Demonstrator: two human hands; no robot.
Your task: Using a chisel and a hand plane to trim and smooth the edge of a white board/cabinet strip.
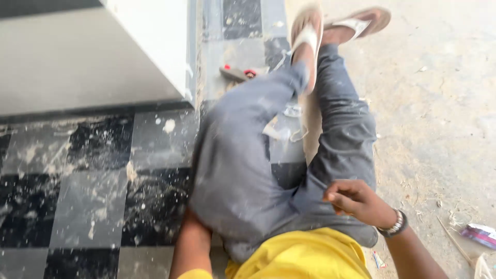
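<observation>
Right hand (356,200) loosely curled, empty, on grey trousers (243,170); left hand hidden, grip untellable; two sandals (310,31).

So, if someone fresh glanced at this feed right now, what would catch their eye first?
Probably the grey trousers filling the middle, flecked with white spatter, legs stretched toward the sandals at the top. Next, the black and grey checkered floor tiles on the left, heavily splashed with white. The right hand, loosely curled and holding nothing, rests at the thigh; the left hand is hidden behind the leg.
</observation>
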